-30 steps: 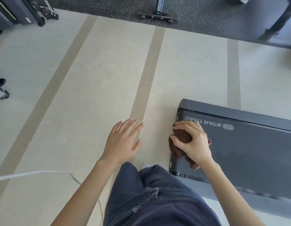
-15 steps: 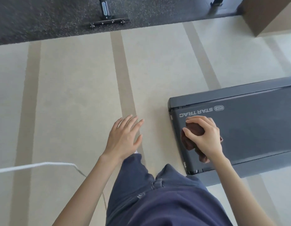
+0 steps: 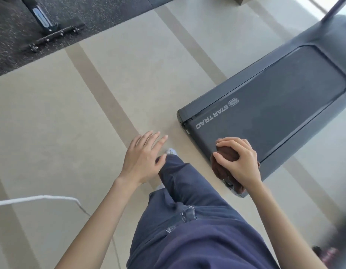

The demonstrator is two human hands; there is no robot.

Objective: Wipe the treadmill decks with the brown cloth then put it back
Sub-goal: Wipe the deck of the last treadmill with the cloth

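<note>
Fingers and thumb of my right hand (image 3: pixel 243 165) are curled around the crumpled brown cloth (image 3: pixel 225 156), and the hand holds this cloth down on the dark grey treadmill deck (image 3: pixel 275 105). The cloth lies at the near corner of the belt, at the rear end of the machine, and one part of it hangs over the end edge below my wrist. White letters STAR TRAC (image 3: pixel 212 117) are printed on the belt just beyond the cloth, not touching it. Lighter grey side rails (image 3: pixel 236 83) run along both sides of the belt. My left hand (image 3: pixel 144 160) holds nothing; its fingers are straight and a little spread, palm down, above the beige striped floor (image 3: pixel 71 113), apart from the treadmill. Between the two arms I see my navy blue trousers (image 3: pixel 197 230) and the tip of a white shoe (image 3: pixel 171 151). A thin white cable (image 3: pixel 42 198) lies on the floor at the left. At the top left is a black speckled mat (image 3: pixel 110 8) with a black equipment base (image 3: pixel 51 36) on it.
</note>
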